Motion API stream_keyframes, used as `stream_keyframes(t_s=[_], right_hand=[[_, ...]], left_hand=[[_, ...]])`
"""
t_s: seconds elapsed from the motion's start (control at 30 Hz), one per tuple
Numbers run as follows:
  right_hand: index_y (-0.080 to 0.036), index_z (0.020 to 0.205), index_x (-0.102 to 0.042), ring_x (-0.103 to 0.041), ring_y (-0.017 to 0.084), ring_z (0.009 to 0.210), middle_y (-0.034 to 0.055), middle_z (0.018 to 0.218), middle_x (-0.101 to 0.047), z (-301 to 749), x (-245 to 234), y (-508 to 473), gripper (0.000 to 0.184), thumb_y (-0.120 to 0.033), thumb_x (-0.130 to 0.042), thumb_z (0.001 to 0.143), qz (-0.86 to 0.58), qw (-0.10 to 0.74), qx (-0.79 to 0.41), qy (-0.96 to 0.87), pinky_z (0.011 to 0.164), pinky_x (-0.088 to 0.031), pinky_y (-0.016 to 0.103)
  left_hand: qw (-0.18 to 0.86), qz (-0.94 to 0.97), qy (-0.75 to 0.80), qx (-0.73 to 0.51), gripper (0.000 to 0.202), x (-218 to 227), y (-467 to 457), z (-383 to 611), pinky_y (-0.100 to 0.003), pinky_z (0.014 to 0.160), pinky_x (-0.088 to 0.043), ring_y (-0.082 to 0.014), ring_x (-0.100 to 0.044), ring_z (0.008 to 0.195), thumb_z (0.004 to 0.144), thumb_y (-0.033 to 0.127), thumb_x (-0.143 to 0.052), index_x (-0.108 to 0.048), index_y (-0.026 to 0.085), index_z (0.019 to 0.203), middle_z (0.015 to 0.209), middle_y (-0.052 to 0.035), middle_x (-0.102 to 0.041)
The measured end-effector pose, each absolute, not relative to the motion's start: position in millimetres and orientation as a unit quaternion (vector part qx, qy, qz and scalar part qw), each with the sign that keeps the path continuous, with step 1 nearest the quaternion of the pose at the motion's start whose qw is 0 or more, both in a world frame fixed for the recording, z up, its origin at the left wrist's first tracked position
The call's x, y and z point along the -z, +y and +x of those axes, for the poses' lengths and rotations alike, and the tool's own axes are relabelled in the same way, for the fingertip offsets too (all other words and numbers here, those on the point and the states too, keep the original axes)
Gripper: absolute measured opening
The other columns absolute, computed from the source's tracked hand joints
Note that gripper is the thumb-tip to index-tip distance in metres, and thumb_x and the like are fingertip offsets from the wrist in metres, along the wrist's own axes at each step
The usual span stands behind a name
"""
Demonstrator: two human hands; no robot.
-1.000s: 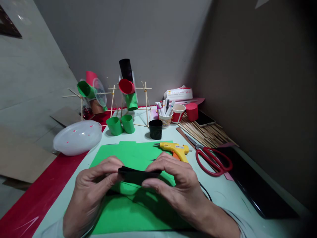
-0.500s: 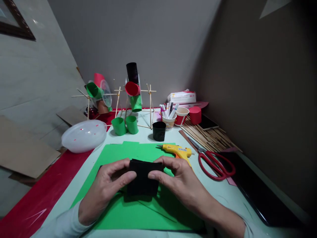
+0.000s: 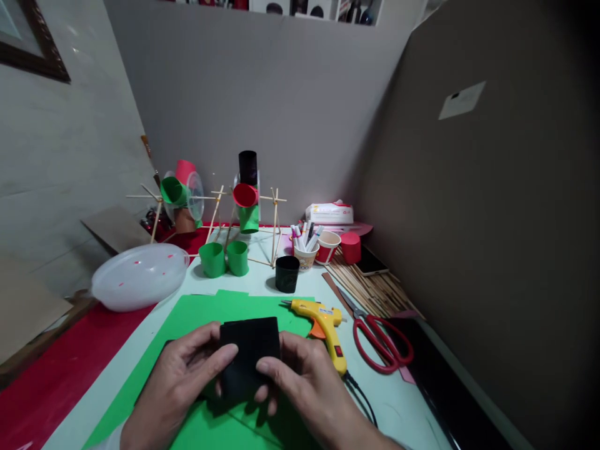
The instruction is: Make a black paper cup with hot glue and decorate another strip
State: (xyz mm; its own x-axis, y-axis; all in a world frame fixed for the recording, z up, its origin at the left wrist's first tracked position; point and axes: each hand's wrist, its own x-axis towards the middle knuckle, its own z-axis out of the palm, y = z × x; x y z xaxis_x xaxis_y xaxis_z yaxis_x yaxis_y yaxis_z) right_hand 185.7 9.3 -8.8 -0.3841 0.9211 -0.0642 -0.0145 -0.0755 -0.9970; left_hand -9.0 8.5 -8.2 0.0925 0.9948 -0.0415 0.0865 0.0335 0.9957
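A folded piece of black paper point(image 3: 249, 340) is held between my two hands, above a green sheet point(image 3: 197, 319). My left hand point(image 3: 180, 378) grips its left side, thumb on the near face and fingers behind. On the right side, my right hand point(image 3: 304, 381) pinches it the same way, with some fingertips showing below the edge. Just beyond my right hand lies a yellow glue gun point(image 3: 323, 312) with an orange trigger and a black cord. A short black paper cup point(image 3: 287, 275) stands past the green sheet, near two green paper cups point(image 3: 212, 260).
Red-handled scissors point(image 3: 382, 344) lie right of the glue gun, by a bundle of thin sticks point(image 3: 365, 281). A cup of markers point(image 3: 306, 253) stands behind. Stick frames point(image 3: 274, 231) carry coloured paper tubes at the back. A translucent plastic bowl point(image 3: 140, 275) sits left.
The view has tilted up and shifted, so the table sits lower. My hands still hold the black paper, now tilted a little; the right fingers have moved down along its side.
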Motion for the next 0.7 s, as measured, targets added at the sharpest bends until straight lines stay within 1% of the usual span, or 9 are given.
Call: stream_keyframes(t_s=[0.1, 0.17, 0.27, 0.33, 0.47, 0.5, 0.57, 0.63, 0.7], right_hand=[[-0.018, 0.078, -0.061, -0.051, 0.009, 0.044, -0.0011, 0.060, -0.062, 188, 12, 15, 0.030, -0.047, -0.067, 0.085, -0.415, 0.364, -0.615, -0.563, 0.044, -0.041, 0.019], [-0.018, 0.076, -0.061, -0.049, 0.008, 0.043, -0.0015, 0.059, -0.061, 191, 15, 19, 0.036, -0.052, -0.069, 0.083, -0.414, 0.345, -0.615, -0.575, 0.043, -0.040, 0.018], [-0.018, 0.074, -0.060, -0.051, 0.008, 0.043, -0.0015, 0.059, -0.061, 195, 17, 22, 0.044, -0.061, -0.069, 0.080, -0.410, 0.328, -0.616, -0.588, 0.042, -0.041, 0.018], [-0.019, 0.072, -0.060, -0.051, 0.009, 0.043, -0.0014, 0.058, -0.061, 197, 17, 23, 0.044, -0.062, -0.068, 0.081, -0.410, 0.318, -0.608, -0.601, 0.042, -0.040, 0.018], [-0.020, 0.069, -0.059, -0.052, 0.009, 0.045, -0.0016, 0.057, -0.061, 202, 14, 20, 0.036, -0.049, -0.068, 0.087, -0.412, 0.305, -0.572, -0.641, 0.044, -0.038, 0.017], [-0.020, 0.069, -0.058, -0.053, 0.010, 0.046, -0.0016, 0.057, -0.062, 203, 14, 19, 0.033, -0.045, -0.068, 0.088, -0.412, 0.304, -0.561, -0.650, 0.044, -0.038, 0.017], [-0.020, 0.069, -0.058, -0.055, 0.010, 0.048, -0.0015, 0.058, -0.062, 206, 15, 19, 0.029, -0.038, -0.066, 0.090, -0.409, 0.303, -0.544, -0.667, 0.045, -0.037, 0.017], [-0.020, 0.070, -0.058, -0.055, 0.010, 0.049, -0.0012, 0.060, -0.063, 207, 16, 19, 0.027, -0.035, -0.063, 0.093, -0.401, 0.300, -0.535, -0.681, 0.046, -0.038, 0.017], [-0.020, 0.072, -0.060, -0.054, 0.010, 0.049, -0.0008, 0.062, -0.064, 208, 15, 19, 0.027, -0.035, -0.061, 0.094, -0.393, 0.295, -0.531, -0.691, 0.046, -0.038, 0.018]], left_hand=[[0.564, 0.547, 0.481, -0.389, 0.039, 14, 17, -16, -0.021, 0.051, -0.049, -0.0135, -0.057, 0.062, 0.081, 0.052, -0.073, -0.061, 0.020, 0.100, 0.077, 0.0014, -0.063], [0.590, 0.554, 0.477, -0.343, 0.048, 18, 22, -20, -0.020, 0.048, -0.047, -0.0116, -0.055, 0.053, 0.078, 0.057, -0.074, -0.059, 0.019, 0.103, 0.068, 0.0030, -0.061], [0.607, 0.559, 0.488, -0.285, 0.056, 17, 27, -25, -0.018, 0.043, -0.039, -0.0093, -0.048, 0.043, 0.075, 0.067, -0.070, -0.060, 0.017, 0.099, 0.053, 0.0042, -0.058], [0.602, 0.568, 0.497, -0.259, 0.053, 14, 29, -25, -0.018, 0.043, -0.038, -0.0089, -0.047, 0.040, 0.077, 0.067, -0.068, -0.062, 0.017, 0.090, 0.048, 0.0029, -0.058], [0.580, 0.591, 0.511, -0.230, 0.044, 12, 30, -25, -0.018, 0.042, -0.036, -0.0081, -0.044, 0.035, 0.078, 0.061, -0.069, -0.060, 0.018, 0.075, 0.040, 0.0032, -0.054], [0.574, 0.592, 0.517, -0.228, 0.043, 14, 29, -25, -0.017, 0.040, -0.033, -0.0077, -0.041, 0.034, 0.077, 0.060, -0.070, -0.061, 0.018, 0.075, 0.039, 0.0039, -0.053], [0.553, 0.576, 0.548, -0.250, 0.045, 19, 25, -25, -0.018, 0.038, -0.029, -0.0079, -0.041, 0.034, 0.074, 0.061, -0.072, -0.066, 0.018, 0.087, 0.045, 0.0033, -0.058], [0.514, 0.555, 0.584, -0.293, 0.053, 22, 18, -24, -0.020, 0.040, -0.036, -0.0111, -0.048, 0.038, 0.072, 0.062, -0.072, -0.070, 0.020, 0.103, 0.053, 0.0019, -0.064], [0.475, 0.555, 0.595, -0.334, 0.053, 23, 11, -24, -0.025, 0.054, -0.050, -0.0168, -0.059, 0.047, 0.072, 0.061, -0.072, -0.073, 0.024, 0.109, 0.055, 0.0020, -0.067]])
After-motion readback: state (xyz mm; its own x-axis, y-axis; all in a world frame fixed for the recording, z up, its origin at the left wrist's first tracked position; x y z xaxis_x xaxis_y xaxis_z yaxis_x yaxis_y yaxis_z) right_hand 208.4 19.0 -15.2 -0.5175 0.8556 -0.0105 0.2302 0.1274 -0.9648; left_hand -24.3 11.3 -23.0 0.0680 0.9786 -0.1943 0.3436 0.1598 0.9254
